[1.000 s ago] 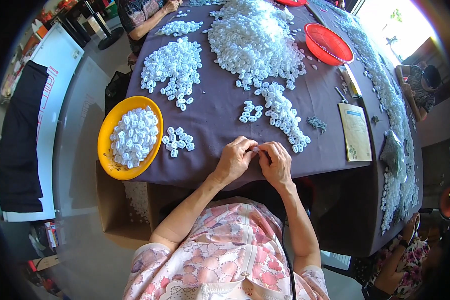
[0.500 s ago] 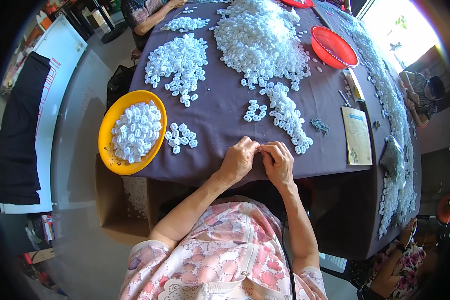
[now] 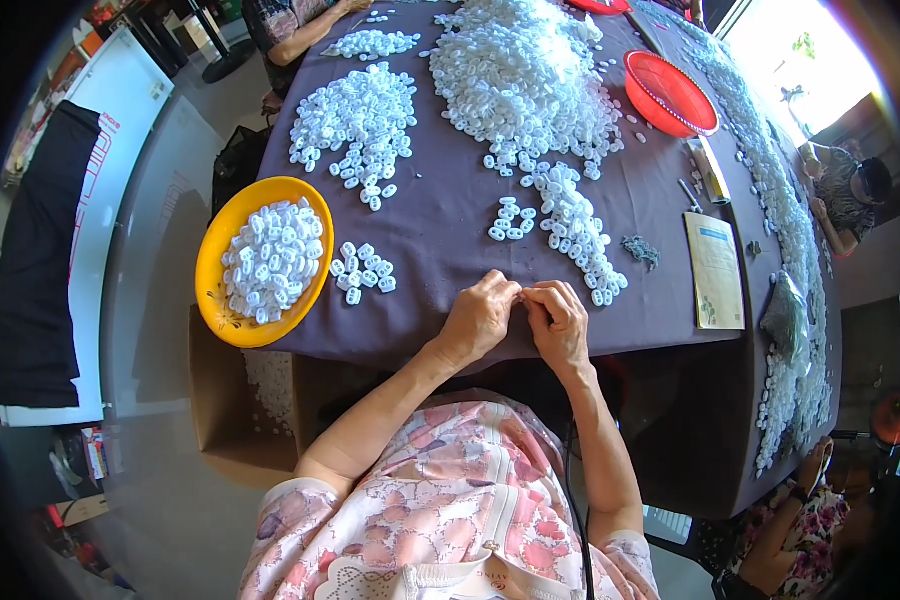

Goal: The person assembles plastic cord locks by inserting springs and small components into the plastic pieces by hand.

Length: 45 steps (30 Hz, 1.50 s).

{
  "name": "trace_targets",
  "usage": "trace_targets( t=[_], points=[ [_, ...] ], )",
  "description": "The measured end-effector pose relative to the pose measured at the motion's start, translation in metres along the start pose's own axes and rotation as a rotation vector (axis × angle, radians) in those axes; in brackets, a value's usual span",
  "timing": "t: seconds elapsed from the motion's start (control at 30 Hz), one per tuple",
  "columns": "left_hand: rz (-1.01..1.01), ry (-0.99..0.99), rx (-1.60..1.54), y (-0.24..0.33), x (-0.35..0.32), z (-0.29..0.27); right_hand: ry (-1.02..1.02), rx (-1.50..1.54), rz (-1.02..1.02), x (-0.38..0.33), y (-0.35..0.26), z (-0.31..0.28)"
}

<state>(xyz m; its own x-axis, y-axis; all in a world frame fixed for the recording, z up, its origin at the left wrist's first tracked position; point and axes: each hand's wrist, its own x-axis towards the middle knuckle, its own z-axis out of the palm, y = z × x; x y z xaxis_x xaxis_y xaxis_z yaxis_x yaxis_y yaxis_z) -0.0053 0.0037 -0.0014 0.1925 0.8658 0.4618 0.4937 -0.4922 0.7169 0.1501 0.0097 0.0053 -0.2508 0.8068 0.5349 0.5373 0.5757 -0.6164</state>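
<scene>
At the table's near edge, my left hand (image 3: 482, 315) and my right hand (image 3: 558, 325) meet at the fingertips, both in a pinch. Whatever lies between the fingers is hidden or too small to make out. Just beyond my right hand, a strip of small white oval plastic pieces (image 3: 573, 232) runs toward the large pile. A small group of the same pieces (image 3: 511, 220) sits beside that strip. Left of my hands lies another small cluster (image 3: 362, 273) of white pieces, next to a yellow bowl (image 3: 208, 290) heaped with them.
A big white pile (image 3: 520, 80) and a smaller pile (image 3: 355, 125) cover the far part of the dark tablecloth (image 3: 440, 190). A red basket (image 3: 670, 95), a tan booklet (image 3: 713, 272) and a blue-green tangle (image 3: 640, 252) lie to the right. Below the bowl stands a cardboard box (image 3: 225, 410). Other people sit around.
</scene>
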Motion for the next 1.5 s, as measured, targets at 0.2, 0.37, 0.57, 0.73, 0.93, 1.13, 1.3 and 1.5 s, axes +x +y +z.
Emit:
trace_targets(
  t=[0.2,0.37,0.57,0.73,0.93,1.13,1.3,1.5],
  points=[
    [-0.024,-0.041,0.121,0.004,0.000,0.000,0.006,0.069,0.086,0.002,-0.003,-0.005],
    [-0.018,-0.070,0.114,0.003,0.001,0.000,0.000,0.036,0.061,0.001,-0.003,-0.003],
    [0.008,-0.057,0.039,-0.001,0.003,-0.004,0.026,0.000,0.054,-0.001,0.002,0.002],
    [-0.052,0.028,-0.051,-0.004,0.002,-0.003,0.036,-0.029,0.045,-0.001,0.001,0.003],
    [-0.022,-0.041,-0.036,-0.004,0.002,-0.003,0.059,-0.027,0.032,-0.002,0.001,0.003],
    [-0.025,-0.031,0.074,0.003,0.001,-0.001,0.059,-0.012,0.027,-0.001,0.001,0.002],
    [0.011,-0.012,0.048,0.003,0.000,-0.002,0.038,-0.033,0.021,-0.002,0.000,0.002],
    [0.035,-0.015,0.013,0.002,0.000,-0.003,0.039,-0.040,0.006,-0.003,-0.001,0.002]
  ],
)
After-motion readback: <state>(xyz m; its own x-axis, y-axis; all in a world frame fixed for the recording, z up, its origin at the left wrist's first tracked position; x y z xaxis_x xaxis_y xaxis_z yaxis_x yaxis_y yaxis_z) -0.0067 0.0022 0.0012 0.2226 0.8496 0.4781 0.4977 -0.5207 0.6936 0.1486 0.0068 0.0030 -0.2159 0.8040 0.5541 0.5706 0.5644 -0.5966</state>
